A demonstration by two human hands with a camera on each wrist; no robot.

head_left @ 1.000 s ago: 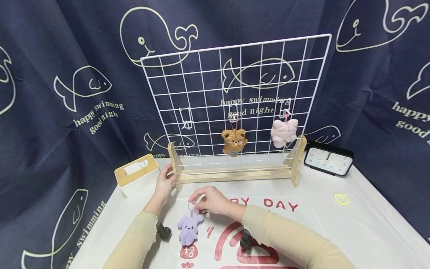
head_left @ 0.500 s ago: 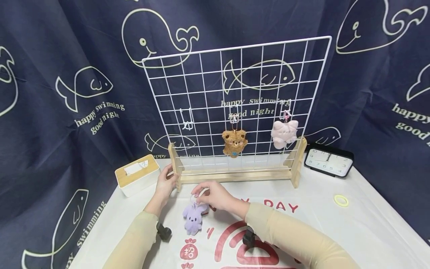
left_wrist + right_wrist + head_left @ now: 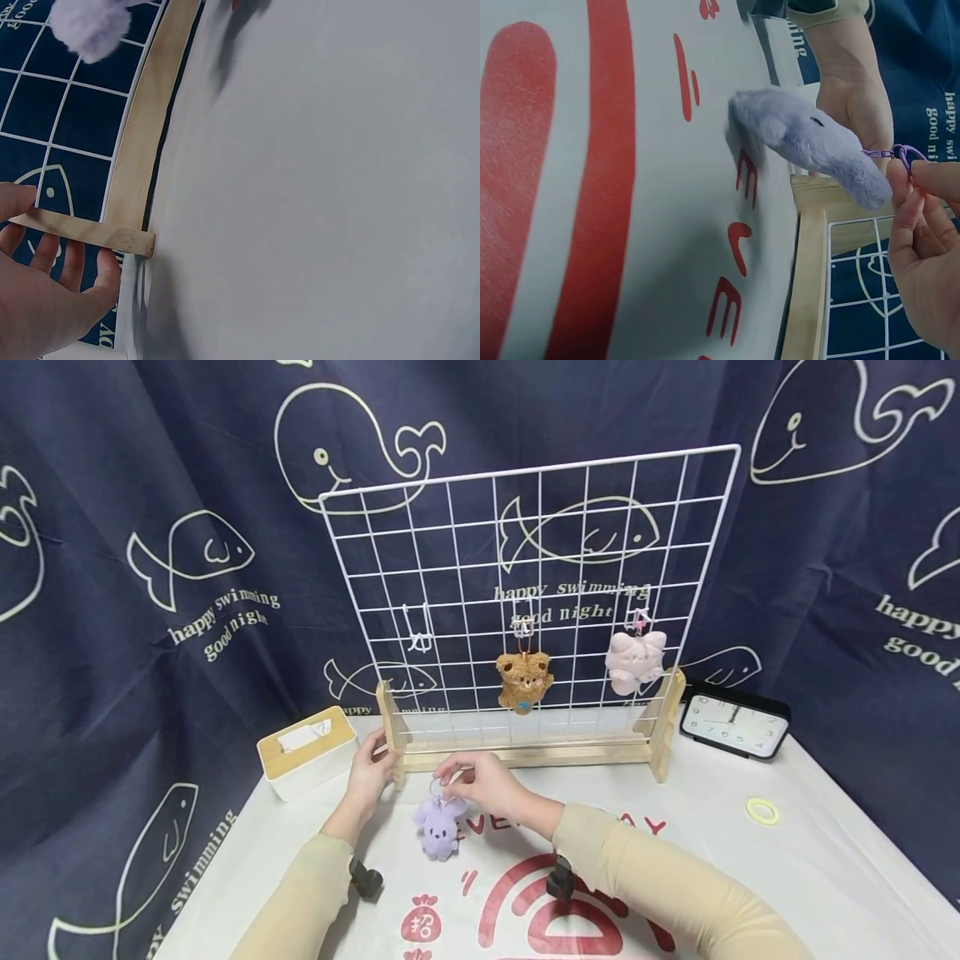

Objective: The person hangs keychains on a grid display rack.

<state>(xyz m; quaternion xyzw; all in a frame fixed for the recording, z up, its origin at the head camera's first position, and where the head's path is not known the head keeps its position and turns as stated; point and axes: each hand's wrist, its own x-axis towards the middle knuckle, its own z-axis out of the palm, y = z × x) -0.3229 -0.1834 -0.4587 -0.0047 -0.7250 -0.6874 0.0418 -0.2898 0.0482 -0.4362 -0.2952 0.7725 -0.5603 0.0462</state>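
My right hand (image 3: 483,787) pinches the purple key ring (image 3: 909,155) of a lilac plush bunny keychain (image 3: 439,832), which hangs below my fingers in front of the rack. Its furry body also shows at the top of the left wrist view. At the rack's left end, my left hand (image 3: 52,289) grips the wooden side foot (image 3: 90,231), thumb on one face and fingers on the other. The white wire grid rack (image 3: 525,539) carries a brown bear plush (image 3: 523,682) in the middle and a pink plush (image 3: 635,662) at right. A white hook (image 3: 420,639) at left bears no plush.
A white tissue box (image 3: 311,764) with a wooden lid stands left of the rack. To the right are a black-framed clock (image 3: 735,720) and a pale yellow ring (image 3: 762,811). The white tablecloth (image 3: 720,868) has red prints; a navy curtain (image 3: 187,443) hangs behind.
My right hand has lifted the bunny keychain and moved it slightly to the right and toward the rack. My left hand keeps its grip on the wooden foot.
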